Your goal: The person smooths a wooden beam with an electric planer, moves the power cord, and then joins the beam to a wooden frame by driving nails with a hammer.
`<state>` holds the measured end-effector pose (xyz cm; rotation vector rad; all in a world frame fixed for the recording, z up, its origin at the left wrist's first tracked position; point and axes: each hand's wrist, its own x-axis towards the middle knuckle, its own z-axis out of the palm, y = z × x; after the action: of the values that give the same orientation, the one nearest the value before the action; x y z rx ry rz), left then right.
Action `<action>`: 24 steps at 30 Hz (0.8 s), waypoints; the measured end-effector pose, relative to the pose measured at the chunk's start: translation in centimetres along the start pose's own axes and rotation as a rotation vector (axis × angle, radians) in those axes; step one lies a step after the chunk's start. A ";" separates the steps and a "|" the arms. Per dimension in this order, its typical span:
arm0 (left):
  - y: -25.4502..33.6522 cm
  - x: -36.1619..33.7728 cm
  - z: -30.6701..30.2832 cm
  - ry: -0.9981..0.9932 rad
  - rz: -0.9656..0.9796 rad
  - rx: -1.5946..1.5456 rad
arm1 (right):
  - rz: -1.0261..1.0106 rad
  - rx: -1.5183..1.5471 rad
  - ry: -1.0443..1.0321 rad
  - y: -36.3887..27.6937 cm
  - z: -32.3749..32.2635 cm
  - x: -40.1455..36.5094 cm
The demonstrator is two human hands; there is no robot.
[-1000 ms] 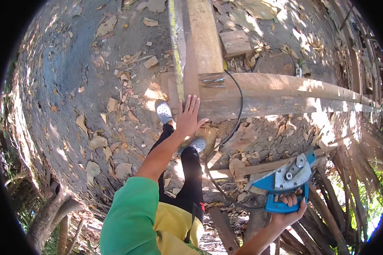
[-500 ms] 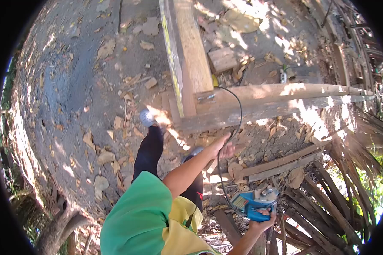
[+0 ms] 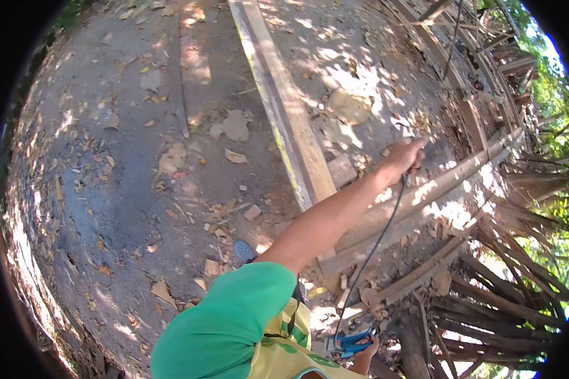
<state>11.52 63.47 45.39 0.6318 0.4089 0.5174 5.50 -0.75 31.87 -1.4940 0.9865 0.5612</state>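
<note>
My left hand [image 3: 406, 156] is stretched out over the ground beyond the long beam, fingers closed around a black cable [image 3: 385, 230]. From there the cable hangs in a curve down to a blue power tool [image 3: 354, 343] near the bottom edge. My right hand [image 3: 372, 346] grips that tool by its handle, low and close to my body. A long plank [image 3: 291, 120] with a yellow-marked edge runs up and away from me, its near end partly hidden behind my left arm.
Another beam [image 3: 446, 183] lies across the ground toward the right. Dry palm fronds and sticks [image 3: 506, 316] spread at the lower right. A wooden frame [image 3: 474, 120] stands at the upper right. Leaves and wood scraps [image 3: 251, 212] lie on the dirt.
My left hand has moved up and to the right, from before the beam to beyond it, with the cable now in it. The tool and my right hand appear lower in view.
</note>
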 end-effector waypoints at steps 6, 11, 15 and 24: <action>16.5 3.4 -3.6 -0.020 0.025 -0.065 | 0.013 0.118 0.062 9.2 10.0 -4.9; 30.2 9.7 -7.9 -0.097 0.139 -0.111 | -0.126 0.080 -0.046 8.3 26.6 -10.4; 43.2 16.5 -12.2 -0.185 0.294 -0.094 | -0.238 0.018 -0.172 3.3 44.7 -14.6; 76.2 24.0 -23.2 -0.140 0.583 0.021 | -0.426 -0.346 -0.603 -4.8 88.2 -31.9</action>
<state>-6.13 140.02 72.75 0.8043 0.0890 1.0167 9.67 92.31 44.20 -1.6308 0.0975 0.8284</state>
